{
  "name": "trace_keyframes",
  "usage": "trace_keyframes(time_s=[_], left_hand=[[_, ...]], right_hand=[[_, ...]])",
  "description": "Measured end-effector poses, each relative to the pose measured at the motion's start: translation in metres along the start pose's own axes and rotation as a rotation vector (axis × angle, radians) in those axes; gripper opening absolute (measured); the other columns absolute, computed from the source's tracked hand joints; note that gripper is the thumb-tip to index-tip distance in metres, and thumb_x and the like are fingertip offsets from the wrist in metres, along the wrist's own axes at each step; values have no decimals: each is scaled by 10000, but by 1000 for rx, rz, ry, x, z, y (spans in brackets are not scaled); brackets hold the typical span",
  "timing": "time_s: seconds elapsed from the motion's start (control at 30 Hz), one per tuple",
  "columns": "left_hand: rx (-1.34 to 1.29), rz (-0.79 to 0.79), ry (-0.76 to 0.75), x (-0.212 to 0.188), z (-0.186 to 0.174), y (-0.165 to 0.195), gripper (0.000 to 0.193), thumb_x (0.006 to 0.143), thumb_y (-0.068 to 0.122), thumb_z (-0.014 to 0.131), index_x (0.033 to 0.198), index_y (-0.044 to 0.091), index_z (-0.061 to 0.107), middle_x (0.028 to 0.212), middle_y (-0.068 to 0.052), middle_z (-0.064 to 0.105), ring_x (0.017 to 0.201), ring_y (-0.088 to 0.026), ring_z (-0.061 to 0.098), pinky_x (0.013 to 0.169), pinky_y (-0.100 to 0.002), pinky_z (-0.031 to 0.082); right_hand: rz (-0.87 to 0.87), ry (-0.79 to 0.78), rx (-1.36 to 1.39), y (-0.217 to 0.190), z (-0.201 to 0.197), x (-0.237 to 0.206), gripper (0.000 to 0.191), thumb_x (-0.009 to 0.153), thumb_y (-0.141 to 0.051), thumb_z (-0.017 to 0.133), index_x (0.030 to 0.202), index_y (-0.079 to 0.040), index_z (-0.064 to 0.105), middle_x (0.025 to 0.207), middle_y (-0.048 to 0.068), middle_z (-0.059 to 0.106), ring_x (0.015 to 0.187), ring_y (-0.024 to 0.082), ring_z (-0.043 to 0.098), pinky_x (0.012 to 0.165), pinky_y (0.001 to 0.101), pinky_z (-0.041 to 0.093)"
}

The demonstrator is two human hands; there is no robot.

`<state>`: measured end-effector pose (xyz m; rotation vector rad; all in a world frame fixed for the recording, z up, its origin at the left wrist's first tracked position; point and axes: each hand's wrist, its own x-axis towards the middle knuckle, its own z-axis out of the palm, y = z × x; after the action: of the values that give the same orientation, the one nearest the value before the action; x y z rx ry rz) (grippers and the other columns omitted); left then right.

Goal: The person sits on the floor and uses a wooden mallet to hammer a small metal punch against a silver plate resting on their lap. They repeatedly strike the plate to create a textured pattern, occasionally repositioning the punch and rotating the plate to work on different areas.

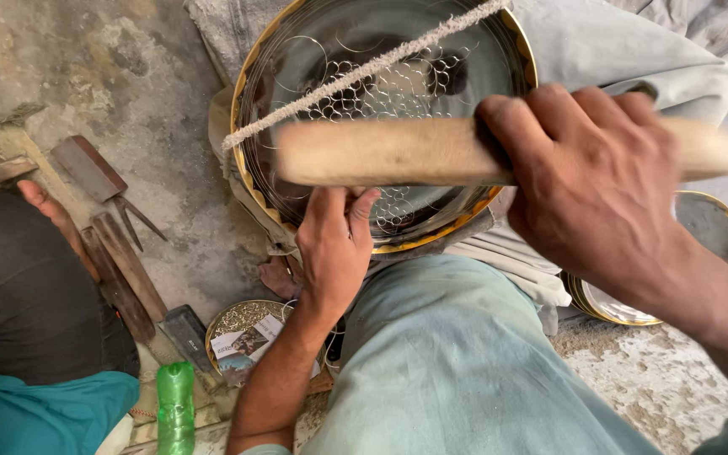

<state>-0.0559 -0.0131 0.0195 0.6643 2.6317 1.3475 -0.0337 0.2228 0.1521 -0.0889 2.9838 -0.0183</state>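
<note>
Two hands share our work; our left hand (334, 244) clamps the near rim of the round metal tray (381, 101) propped on our lap; our right hand (591, 185) grips a wooden handle (389, 152) across it; a green bottle (175, 409) stands on the floor.

A rough, stained concrete floor (153, 93) carries everything here. At its left side lies a flat rusty metal blade (88, 167), with a thin pair of metal tongs (135, 217) just beside it. Below them two long dark wooden sticks (124, 274) lie side by side, slanting down toward a small dark block (185, 334). Next to the block sits a shallow gold-rimmed dish (246, 324) holding pale grains and a printed paper. A green plastic bottle (175, 409) stands near the lower edge. At the right, stacked gold-rimmed plates (709, 221) rest on the floor.
</note>
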Motion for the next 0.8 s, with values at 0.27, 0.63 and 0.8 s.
trace_keyframes(time_s=[0.27,0.63,0.8], left_hand=[[-94,42,-145,19,-6,-7,230,998,107,682,1185,12,589,972,-130,663,788,-250,722,668,-364,590],[-76,316,-692,74,-9,4,365,944,139,713,1268,104,549,1013,-120,668,876,-361,712,673,-445,592],[-17,338,-906,83,-6,12,367,904,123,724,1247,146,599,903,-108,662,781,-328,721,627,-431,596]], right_hand=[[94,-5,210,7,-3,-32,512,771,-74,704,1273,-48,606,905,110,658,779,284,650,686,424,491],[654,169,1161,-11,91,-119,616,866,-84,668,1422,-79,403,1203,164,626,1088,316,654,911,417,569],[625,78,567,-28,123,-154,666,856,42,690,1475,-74,475,1063,182,628,950,329,639,806,449,527]])
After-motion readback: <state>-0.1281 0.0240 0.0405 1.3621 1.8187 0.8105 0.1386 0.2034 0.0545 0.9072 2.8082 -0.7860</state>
